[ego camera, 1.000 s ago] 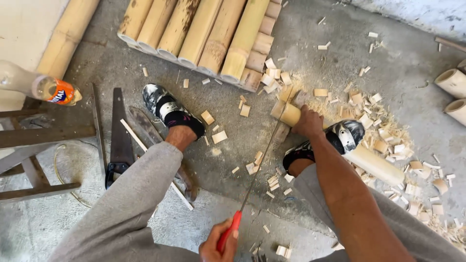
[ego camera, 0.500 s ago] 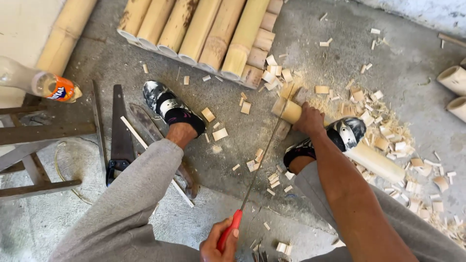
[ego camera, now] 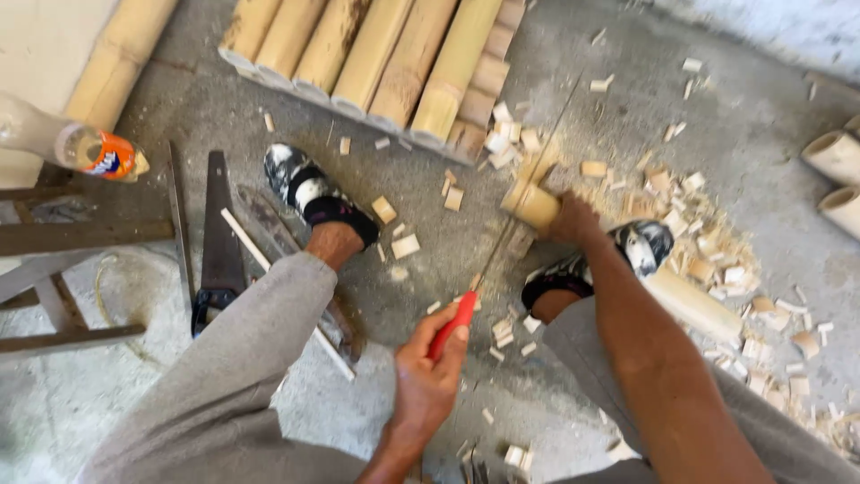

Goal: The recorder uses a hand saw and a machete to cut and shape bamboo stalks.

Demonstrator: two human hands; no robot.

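My left hand grips the red handle of a thin saw. Its blade runs up and to the right, across the cut end of a bamboo pole. My right hand clamps that pole just behind the cut. The pole lies on the concrete floor and passes under my right foot, its far end coming out to the lower right. My left foot is planted to the left.
A row of bamboo poles lies at the top. A black-handled hand saw and a long blade lie on the floor at left, beside a wooden frame and a plastic bottle. Bamboo offcuts litter the right; short tubes sit at the right edge.
My left hand has pushed the saw forward, so the handle sits higher in view and the blade reaches further past the bamboo. My right hand has stayed on the pole.
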